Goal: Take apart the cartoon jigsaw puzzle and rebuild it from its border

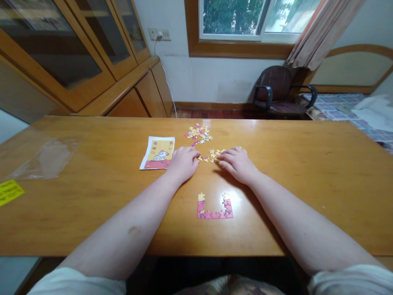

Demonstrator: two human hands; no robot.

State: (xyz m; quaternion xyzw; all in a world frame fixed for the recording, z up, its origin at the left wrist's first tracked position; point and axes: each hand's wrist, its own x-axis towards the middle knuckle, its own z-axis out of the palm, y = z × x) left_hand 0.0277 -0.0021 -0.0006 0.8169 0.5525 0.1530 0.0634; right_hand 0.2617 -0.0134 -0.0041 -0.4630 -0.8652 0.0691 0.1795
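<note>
Wooden bench, frame centre: loose puzzle pieces, probably light, stiff; pinch by edges. Left hand, right hand apart, fingers curled; grip unclear.

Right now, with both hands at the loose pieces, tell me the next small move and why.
The right hand should probably draw out one of the loose yellow pieces by its fingertips: the U-shaped joined section ends in yellow at both upper tips, so yellow likely continues there.
</note>
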